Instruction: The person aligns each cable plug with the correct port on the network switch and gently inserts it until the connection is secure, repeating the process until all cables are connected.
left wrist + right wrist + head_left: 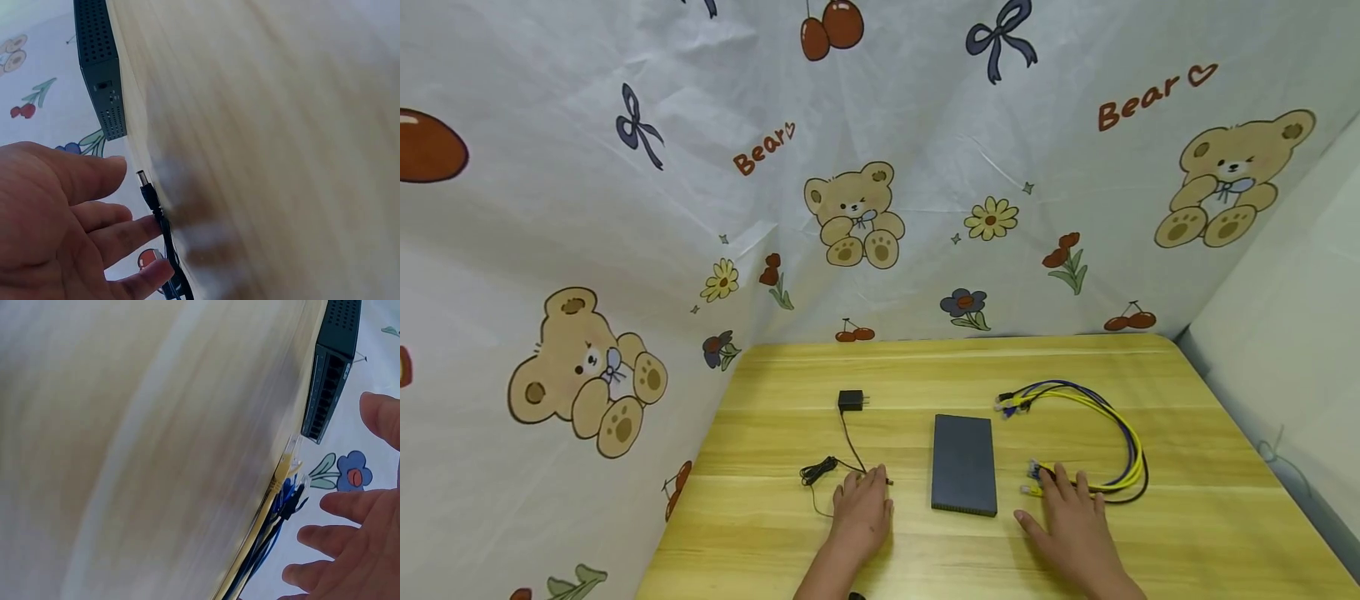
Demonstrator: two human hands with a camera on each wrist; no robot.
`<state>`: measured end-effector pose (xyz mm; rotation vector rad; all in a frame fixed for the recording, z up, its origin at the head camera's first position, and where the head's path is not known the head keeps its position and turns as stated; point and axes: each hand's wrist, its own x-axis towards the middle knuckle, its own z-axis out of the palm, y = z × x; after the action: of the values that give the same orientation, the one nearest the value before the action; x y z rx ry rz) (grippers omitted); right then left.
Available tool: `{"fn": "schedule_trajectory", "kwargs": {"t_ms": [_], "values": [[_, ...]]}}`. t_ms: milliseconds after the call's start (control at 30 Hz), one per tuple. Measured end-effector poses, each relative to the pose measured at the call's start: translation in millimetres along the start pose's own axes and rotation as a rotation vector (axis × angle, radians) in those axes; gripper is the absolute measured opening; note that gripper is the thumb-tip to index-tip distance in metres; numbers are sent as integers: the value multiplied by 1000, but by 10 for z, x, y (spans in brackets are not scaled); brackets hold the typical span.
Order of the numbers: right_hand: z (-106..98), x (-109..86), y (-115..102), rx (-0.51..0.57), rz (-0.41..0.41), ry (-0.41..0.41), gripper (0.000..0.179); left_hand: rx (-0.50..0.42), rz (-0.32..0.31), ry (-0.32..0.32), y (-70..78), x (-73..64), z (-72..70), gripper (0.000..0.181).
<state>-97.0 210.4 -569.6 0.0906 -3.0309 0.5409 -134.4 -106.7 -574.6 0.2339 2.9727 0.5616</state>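
Left hand (pixel 862 512): resting low over the desk (pixel 940 567), fingers loosely extended, pinching nothing; whether they are touching the cord (pixel 817 472) is unclear. Right hand (pixel 1070 533): spreading its fingers, gripping nothing. Black barrel plug (pixel 147 192): lying just beyond the left hand's fingertips, well nearer that hand, long axis pointing rightward toward the dark box (pixel 964 465). Yellow, blue and black cables (pixel 1138 458): curving in one bundle, near connectors lying just left of the right hand's fingertips. The box: sitting ahead, between the hands, long axis running away from the person, power jack (pixel 103 85) facing left, row of ports (pixel 325 397) facing right; white marking not reading clearly. Power adapter (pixel 851 400): lying farther, prongs pointing right. Backdrop cloth (pixel 925 108): hanging behind, bearing "Bear" twice, each with a heart.
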Motion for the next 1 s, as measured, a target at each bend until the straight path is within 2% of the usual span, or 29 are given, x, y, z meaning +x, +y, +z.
{"fn": "schedule_trajectory", "kwargs": {"t_ms": [400, 667, 1000], "values": [[15, 8, -11, -1, 7, -27, 83, -21, 18, 65, -2, -1, -32, 57], [41, 44, -31, 1, -1, -15, 83, 9, 26, 156, -28, 0, -45, 33], [99, 148, -184, -16, -45, -9, 83, 68, 15, 124, -36, 13, -32, 20]]}}
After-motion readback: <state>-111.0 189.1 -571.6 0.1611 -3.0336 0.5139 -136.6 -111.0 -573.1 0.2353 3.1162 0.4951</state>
